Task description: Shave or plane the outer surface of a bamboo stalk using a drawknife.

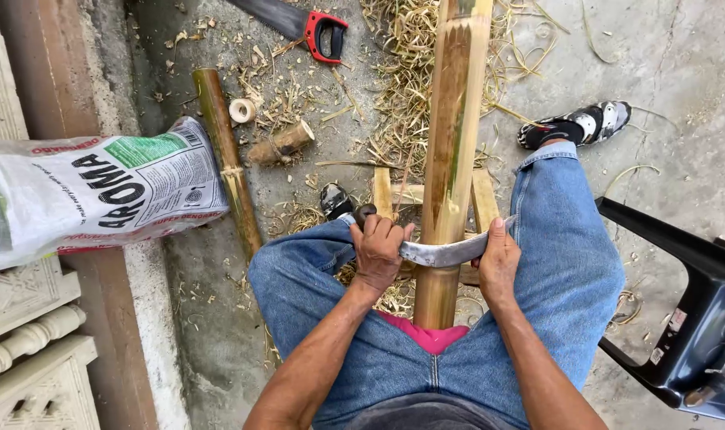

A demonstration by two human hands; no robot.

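Here, a thick bamboo pole [450, 159] lies braced between the seated person's knees, stiff, smooth-skinned, probably slippery and fairly heavy. Across it rests a curved blade [446, 253]; safest grips look like its two ends. Left hand [378, 251] fists the handle end; right hand [498, 261] wraps the tip end.

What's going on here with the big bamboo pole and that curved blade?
A seated person holds a curved blade across a thick bamboo pole that stands between their knees. The left hand grips the handle end; the right hand holds the far end. Pale shavings litter the concrete floor. A handsaw, a thinner bamboo piece and a printed sack lie nearby.
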